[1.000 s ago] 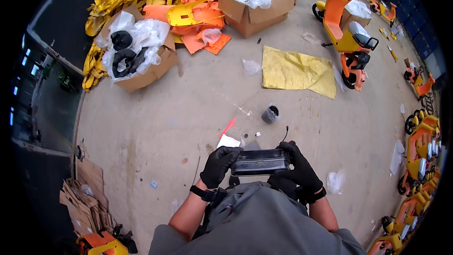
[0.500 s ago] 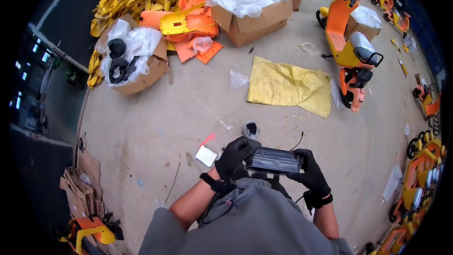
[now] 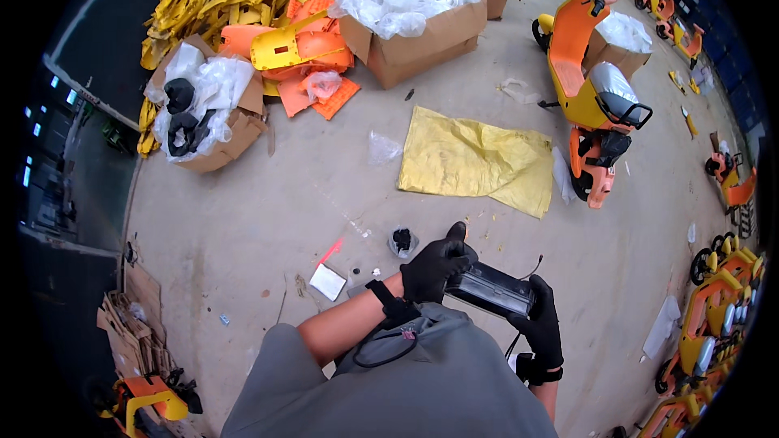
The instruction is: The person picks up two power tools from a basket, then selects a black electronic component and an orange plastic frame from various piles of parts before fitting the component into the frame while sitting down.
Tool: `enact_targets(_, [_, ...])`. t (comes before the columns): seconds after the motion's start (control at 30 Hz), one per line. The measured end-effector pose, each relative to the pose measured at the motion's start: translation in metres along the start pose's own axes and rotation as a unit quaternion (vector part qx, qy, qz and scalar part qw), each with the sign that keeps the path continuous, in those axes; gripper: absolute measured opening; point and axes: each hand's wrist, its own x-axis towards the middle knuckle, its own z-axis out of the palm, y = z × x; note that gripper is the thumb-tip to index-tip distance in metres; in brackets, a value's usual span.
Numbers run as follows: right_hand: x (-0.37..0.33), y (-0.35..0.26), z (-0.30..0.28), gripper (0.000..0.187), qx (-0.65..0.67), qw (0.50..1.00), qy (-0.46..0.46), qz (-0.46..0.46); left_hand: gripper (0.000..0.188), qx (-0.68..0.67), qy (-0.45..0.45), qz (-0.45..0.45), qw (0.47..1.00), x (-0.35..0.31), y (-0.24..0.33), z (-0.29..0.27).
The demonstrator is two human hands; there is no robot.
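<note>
A black rectangular case (image 3: 490, 289), glossy and with a ribbed edge, is held low in front of me, its right end tilted nearer to my body. At its left end my left hand (image 3: 438, 266), in a black glove, is closed on the case with one digit pointing up. My right hand (image 3: 544, 323), also gloved, wraps the other end with its fingers mostly underneath. From behind the right end a thin dark cable (image 3: 535, 266) sticks out. Beyond my left hand a small clear bag with black parts (image 3: 402, 241) stands on the floor, near a white flat box (image 3: 328, 282) and a red strip (image 3: 331, 251).
A yellow sheet (image 3: 479, 158) lies ahead on the concrete floor. To its right stands an orange and yellow scooter (image 3: 580, 73). Cartons of plastic wrap (image 3: 426, 40) and piled yellow panels (image 3: 219, 4) are at the far left. More scooters (image 3: 714, 300) line the right side.
The case has gone from nearly level to tilted, its right end swinging nearer to me. Both hands have stayed on it. The whole view has shifted a little.
</note>
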Motion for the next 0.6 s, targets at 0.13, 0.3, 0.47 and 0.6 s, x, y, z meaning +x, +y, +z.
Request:
enact_targets(0.13, [0.046,-0.005,-0.025,0.089,0.048,0.999,0.005,0.016,0.026,-0.007,-0.027,-0.002,1.0,0.06,0.017,-0.006])
enact_targets(0.3, [0.136,-0.027,-0.042,0.09,0.064,0.998,-0.013,0.026,0.028,0.035,0.017,0.032,0.999,0.133,0.049,-0.039])
enact_targets(0.47, [0.224,-0.059,-0.06,0.092,0.009,0.998,-0.051,0.018,0.03,0.032,0.047,0.039,0.998,0.188,0.095,-0.07])
enact_targets(0.6, [0.279,-0.076,-0.063,0.094,-0.025,0.995,-0.091,0.009,0.032,0.007,0.086,0.021,0.996,0.208,0.119,-0.088])
